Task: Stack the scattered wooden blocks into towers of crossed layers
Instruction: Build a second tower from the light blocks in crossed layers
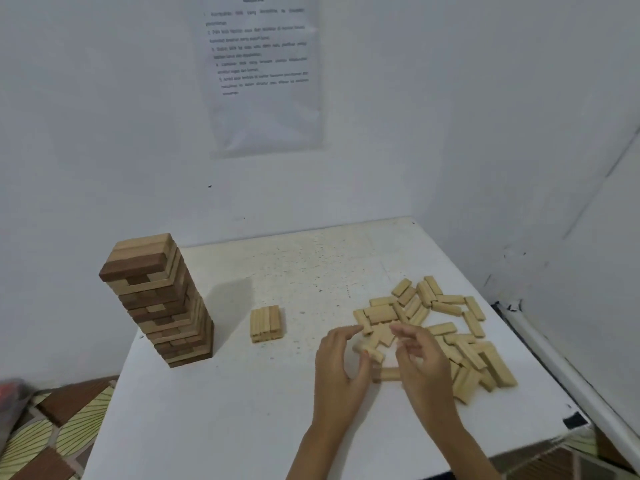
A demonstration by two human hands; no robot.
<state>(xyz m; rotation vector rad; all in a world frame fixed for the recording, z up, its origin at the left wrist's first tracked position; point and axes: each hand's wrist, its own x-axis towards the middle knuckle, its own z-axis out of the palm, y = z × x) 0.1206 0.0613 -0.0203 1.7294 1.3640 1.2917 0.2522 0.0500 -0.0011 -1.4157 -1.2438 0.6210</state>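
Several pale wooden blocks (446, 317) lie scattered on the right part of the white table (221, 403). A tall tower of crossed layers (159, 299), in light and dark wood, stands at the table's left edge. A flat layer of three pale blocks (265, 323) lies in the middle. My left hand (341, 365) and my right hand (420, 365) reach into the near-left side of the pile, fingers curved around loose blocks (379, 336) between them. My left thumb touches one block (372, 351). Whether either hand grips a block is unclear.
White walls close the table at the back and right, with a printed sheet (261, 71) taped on the back wall. A patterned floor (52, 427) lies beyond the table's left edge. Another block (386, 374) lies between my wrists.
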